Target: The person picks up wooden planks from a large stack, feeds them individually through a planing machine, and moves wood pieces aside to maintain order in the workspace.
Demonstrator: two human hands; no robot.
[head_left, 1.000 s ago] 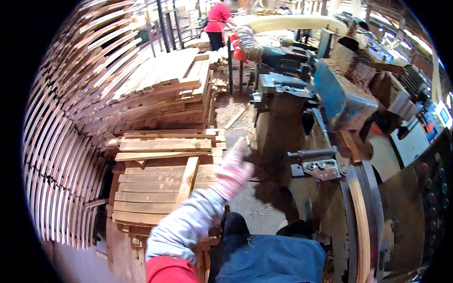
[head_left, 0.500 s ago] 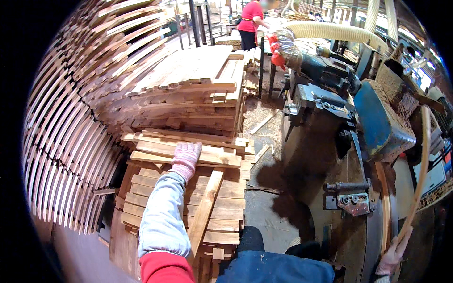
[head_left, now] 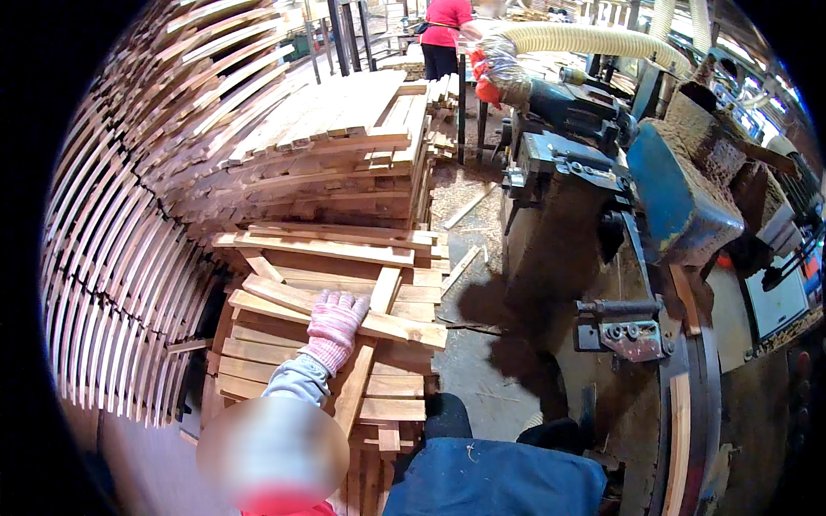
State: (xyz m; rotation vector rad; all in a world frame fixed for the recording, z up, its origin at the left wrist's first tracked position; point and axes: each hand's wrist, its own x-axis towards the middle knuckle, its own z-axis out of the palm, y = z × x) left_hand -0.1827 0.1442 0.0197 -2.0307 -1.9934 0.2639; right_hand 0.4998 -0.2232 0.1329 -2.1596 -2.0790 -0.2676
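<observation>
My left hand (head_left: 337, 327), in a pink and white knit glove, is closed over a pale wooden strip (head_left: 404, 330) lying slantwise on the stack. Just beside it, the end of a second strip (head_left: 262, 304) pokes out left of the hand; whether the hand grips both I cannot tell. A long board (head_left: 351, 396) runs lengthwise beneath, across the stack of short boards (head_left: 400, 385). My right hand is out of the picture. At the right, a wooden strip (head_left: 680, 443) lies along the machine's bed (head_left: 707, 404), with another short piece (head_left: 686, 299) farther along it.
A tall pile of boards (head_left: 344, 185) stands beyond the stack. Curved strips (head_left: 129, 301) are racked at the left. The woodworking machine (head_left: 559, 163) has a blue chute (head_left: 675, 202) and a ribbed hose (head_left: 585, 41). Loose offcuts (head_left: 460, 271) litter the floor. A person in red (head_left: 446, 34) stands far back.
My left hand has drawn a wooden strip nearer and tilted it. My right hand, earlier on a long curved strip at the lower right, has left the picture; that raised strip is gone from there.
</observation>
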